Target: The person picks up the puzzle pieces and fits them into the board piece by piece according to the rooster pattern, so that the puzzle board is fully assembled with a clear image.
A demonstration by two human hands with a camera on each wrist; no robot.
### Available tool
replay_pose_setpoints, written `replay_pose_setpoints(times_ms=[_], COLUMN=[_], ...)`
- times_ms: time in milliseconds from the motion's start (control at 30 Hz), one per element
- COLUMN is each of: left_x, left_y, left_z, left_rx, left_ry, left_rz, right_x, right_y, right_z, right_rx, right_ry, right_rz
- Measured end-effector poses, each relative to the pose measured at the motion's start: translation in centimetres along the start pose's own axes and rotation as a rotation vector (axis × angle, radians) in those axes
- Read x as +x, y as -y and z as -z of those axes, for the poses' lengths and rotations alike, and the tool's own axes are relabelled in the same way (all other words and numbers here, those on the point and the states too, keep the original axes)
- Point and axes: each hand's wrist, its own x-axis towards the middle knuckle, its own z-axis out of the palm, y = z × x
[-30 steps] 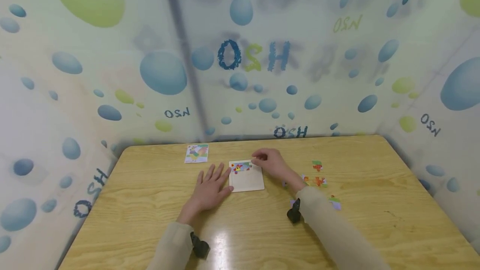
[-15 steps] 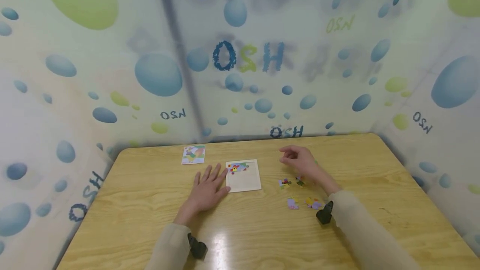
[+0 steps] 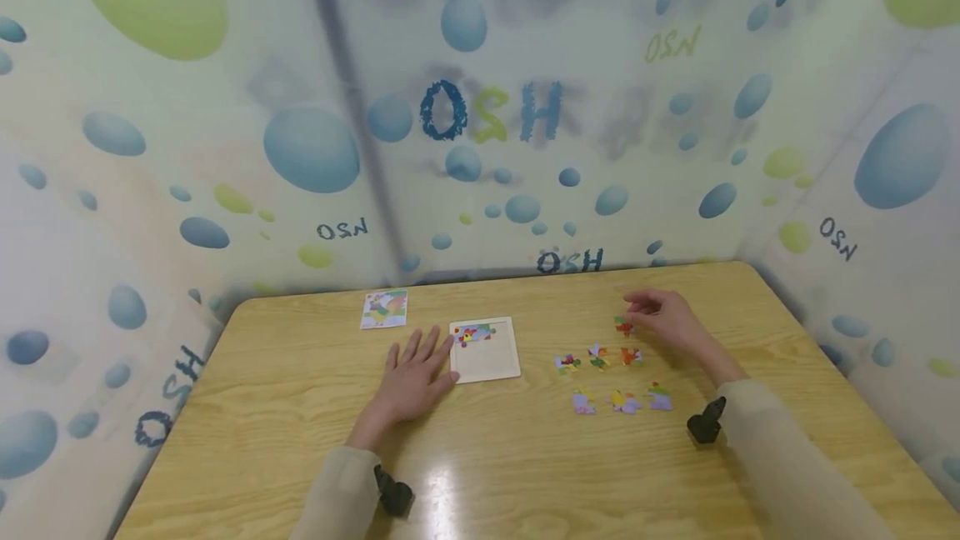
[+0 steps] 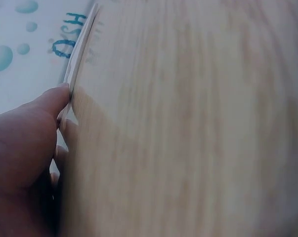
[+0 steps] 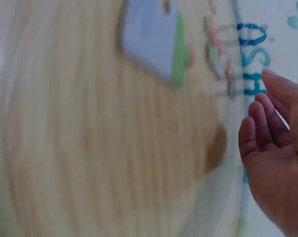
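Note:
My left hand (image 3: 416,377) lies flat on the table with fingers spread, its thumb and a finger touching the left edge of a pale puzzle tray (image 3: 491,363). Joined colourful puzzle pieces (image 3: 475,334) fill a strip at the tray's upper left. In the left wrist view my thumb (image 4: 55,100) meets the tray's edge. My right hand (image 3: 667,322) hovers with loosely bent fingers by a red and green puzzle piece (image 3: 623,326). The right wrist view shows nothing between thumb and fingers, and a lilac and green piece (image 5: 153,42) nearby.
Three puzzle pieces form a middle row, with a red one (image 3: 631,356) at its right end. Three more lie nearer me, among them a yellow and lilac piece (image 3: 623,402). A picture card (image 3: 385,309) lies at the back left. A patterned wall (image 3: 480,190) stands behind the table.
My right hand has left the tray's upper right corner and moved right to the red and green piece, uncovering other loose pieces. My left hand has stayed at the tray.

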Motion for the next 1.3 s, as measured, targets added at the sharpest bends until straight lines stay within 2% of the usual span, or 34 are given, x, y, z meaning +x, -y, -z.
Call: replay_pose_setpoints(times_ms=[200, 400, 733, 933, 1067, 1300], left_x=[0.0, 0.2, 0.1, 0.0, 0.1, 0.1], left_y=[0.3, 0.6, 0.4, 0.0, 0.2, 0.4], left_z=[-0.1, -0.6, -0.3, 0.3, -0.1, -0.4], left_rx=[-0.013, -0.009, -0.008, 0.018, 0.016, -0.008], left_ry=[-0.009, 0.003, -0.004, 0.018, 0.016, 0.004], left_rz=[-0.007, 0.000, -0.003, 0.020, 0.011, 0.000], right_x=[-0.5, -0.6, -0.4, -0.1, 0.2, 0.6], right_y=[-1.3, -1.7, -1.5, -1.0, -0.7, -0.2], right_z=[0.4, 0.6, 0.4, 0.3, 0.1, -0.8], right_rx=[-0.010, -0.004, -0.074, -0.035, -0.010, 0.008], right_ry=[0.102, 0.138, 0.153, 0.169, 0.165, 0.104], right_rz=[-0.017, -0.014, 0.040, -0.007, -0.011, -0.041])
